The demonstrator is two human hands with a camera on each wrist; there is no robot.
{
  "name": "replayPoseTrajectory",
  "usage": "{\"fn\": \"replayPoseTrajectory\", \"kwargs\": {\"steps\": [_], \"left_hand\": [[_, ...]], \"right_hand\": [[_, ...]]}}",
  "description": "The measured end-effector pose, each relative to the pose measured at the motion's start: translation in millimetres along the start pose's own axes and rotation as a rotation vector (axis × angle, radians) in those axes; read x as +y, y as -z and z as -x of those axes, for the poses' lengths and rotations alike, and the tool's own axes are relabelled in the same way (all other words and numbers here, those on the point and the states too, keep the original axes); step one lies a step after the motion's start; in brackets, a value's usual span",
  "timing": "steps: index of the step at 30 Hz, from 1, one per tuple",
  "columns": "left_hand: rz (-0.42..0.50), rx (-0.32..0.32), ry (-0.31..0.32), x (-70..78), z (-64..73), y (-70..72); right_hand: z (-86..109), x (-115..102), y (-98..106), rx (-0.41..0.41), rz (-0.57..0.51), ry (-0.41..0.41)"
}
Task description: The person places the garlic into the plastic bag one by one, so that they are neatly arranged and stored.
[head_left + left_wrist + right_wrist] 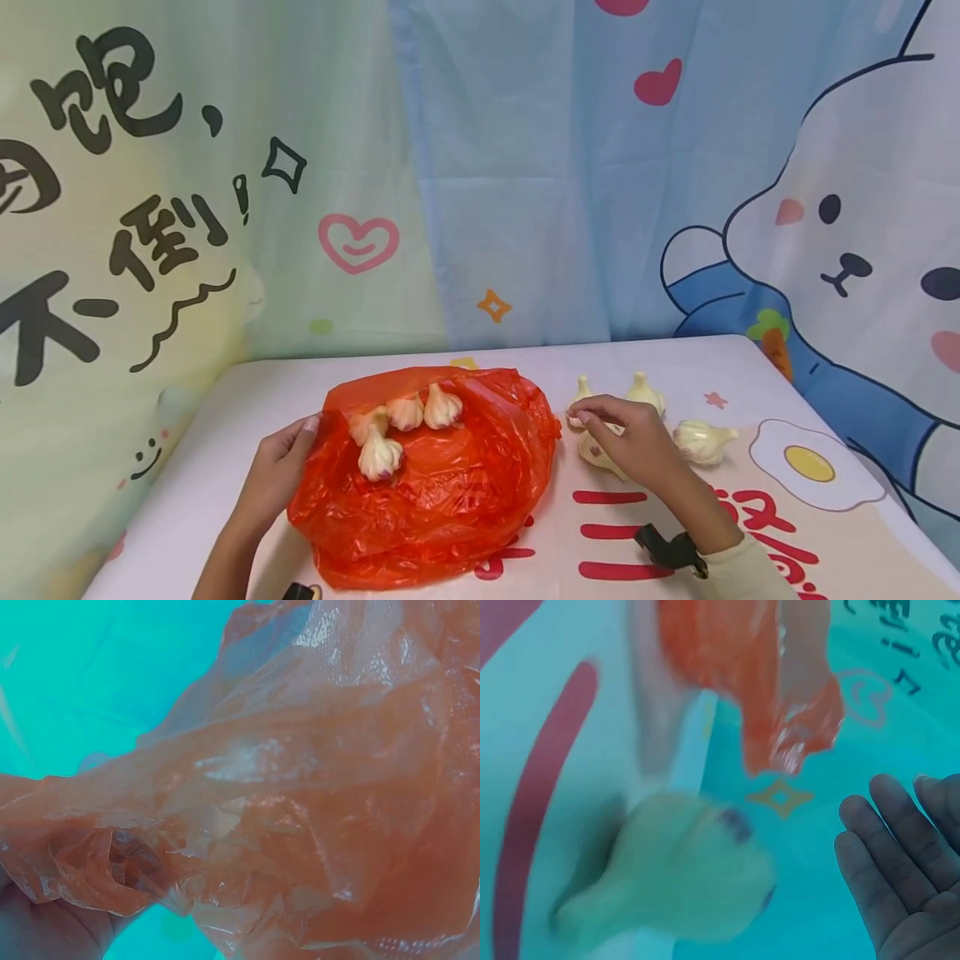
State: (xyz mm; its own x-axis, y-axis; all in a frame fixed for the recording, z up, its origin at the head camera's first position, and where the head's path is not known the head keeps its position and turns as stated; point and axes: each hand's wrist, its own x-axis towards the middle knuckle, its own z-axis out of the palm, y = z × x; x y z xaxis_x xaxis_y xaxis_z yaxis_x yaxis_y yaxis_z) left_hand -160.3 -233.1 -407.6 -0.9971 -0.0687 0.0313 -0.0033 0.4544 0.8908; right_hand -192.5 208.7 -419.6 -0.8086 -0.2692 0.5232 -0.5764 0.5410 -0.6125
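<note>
A red plastic bag (465,508) lies spread on the table with its mouth wide. My left hand (281,458) grips the bag's left rim, thumb on top; in the left wrist view the crinkled film (322,780) covers most of that hand. Several garlic bulbs (381,457) sit in the bag, towards its back left. Right of the bag, my right hand (633,437) hovers over loose garlic, holding nothing. Its fingers (889,855) are extended in the right wrist view, beside a garlic bulb (690,870). One bulb (596,454) is partly hidden under this hand.
More garlic bulbs lie around the right hand, one behind it (643,392) and one to its right (703,441). The table's cloth (780,400) carries printed red lettering and a fried egg. A cartoon curtain (510,167) hangs behind the table.
</note>
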Motion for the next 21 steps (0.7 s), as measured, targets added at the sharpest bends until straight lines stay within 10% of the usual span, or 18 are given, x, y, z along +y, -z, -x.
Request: {"fn": "replayPoseTrajectory", "kwargs": {"steps": [12, 21], "left_hand": [[-0.002, -0.004, -0.007, -0.9, 1.0, -0.5], [-0.005, -0.002, 0.001, -0.6, 0.2, -1.0]], "right_hand": [[20.9, 36, 17, 0.034, 0.169, -0.07], [25.3, 42, 11, -0.079, 0.082, -0.189]]}}
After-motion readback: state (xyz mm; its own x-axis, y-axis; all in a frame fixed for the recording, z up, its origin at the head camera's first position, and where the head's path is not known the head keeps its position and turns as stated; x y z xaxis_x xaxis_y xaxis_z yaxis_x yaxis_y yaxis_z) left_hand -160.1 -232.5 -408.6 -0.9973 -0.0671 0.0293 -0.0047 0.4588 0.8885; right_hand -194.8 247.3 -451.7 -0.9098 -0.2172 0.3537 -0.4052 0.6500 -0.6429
